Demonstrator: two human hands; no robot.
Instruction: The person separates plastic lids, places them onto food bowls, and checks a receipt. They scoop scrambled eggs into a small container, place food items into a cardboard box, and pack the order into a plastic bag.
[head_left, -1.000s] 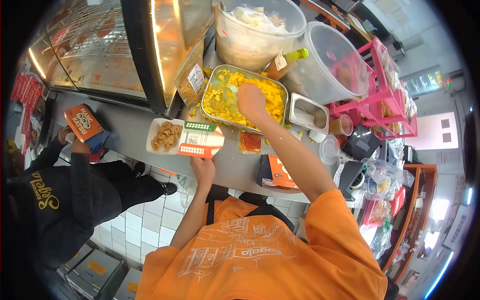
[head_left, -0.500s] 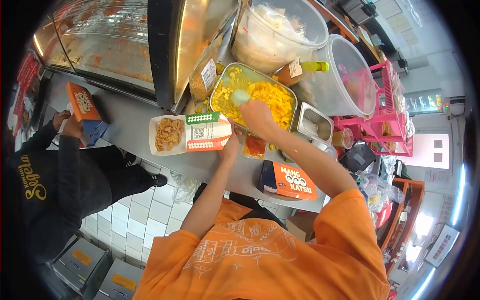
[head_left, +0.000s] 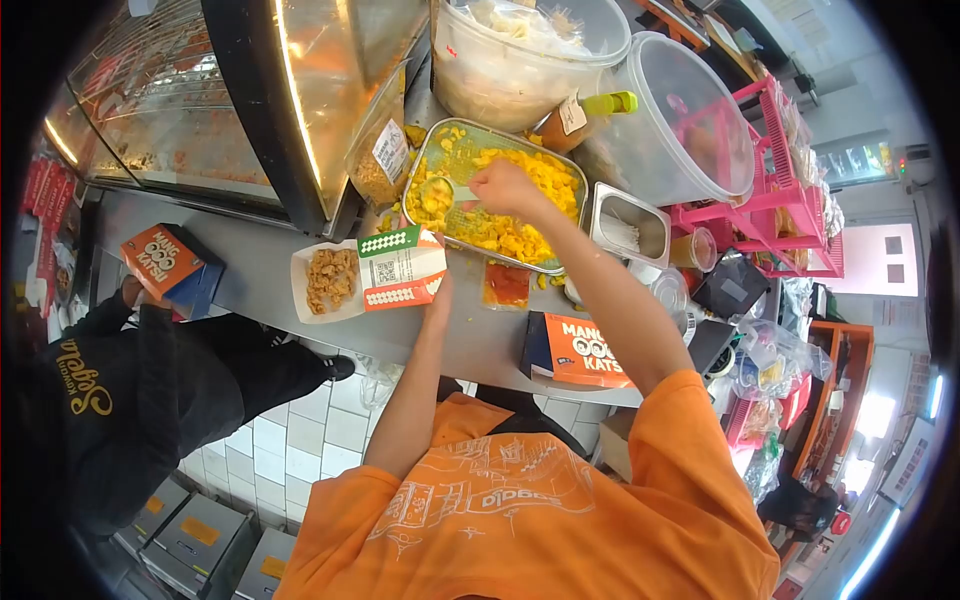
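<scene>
My left hand (head_left: pixel 438 298) is closed on the edge of an opened paper food box (head_left: pixel 415 262), whose white tray part holds brown crispy fried pieces (head_left: pixel 332 280). Over a metal tray (head_left: pixel 545 267) of yellow chopped food (head_left: pixel 545 185), my right hand (head_left: pixel 505 190) is closed on what looks like the handle of a scoop. The scoop's round bowl (head_left: pixel 433 193) lies low over the tray's left side and has yellow food in it. Just below the tray is a clear packet of red sauce (head_left: pixel 505 286).
A closed orange box (head_left: pixel 580 350) stands at the counter's front edge. Large plastic tubs (head_left: pixel 530 80), a sauce bottle (head_left: pixel 570 120) and a small steel container (head_left: pixel 630 225) surround the tray. At left, a co-worker in black touches another orange box (head_left: pixel 165 262) beside a glass display case (head_left: pixel 180 110).
My right hand and the scoop have moved left and the scoop now shows yellow food. The held box has shifted slightly left. The co-worker's box has turned.
</scene>
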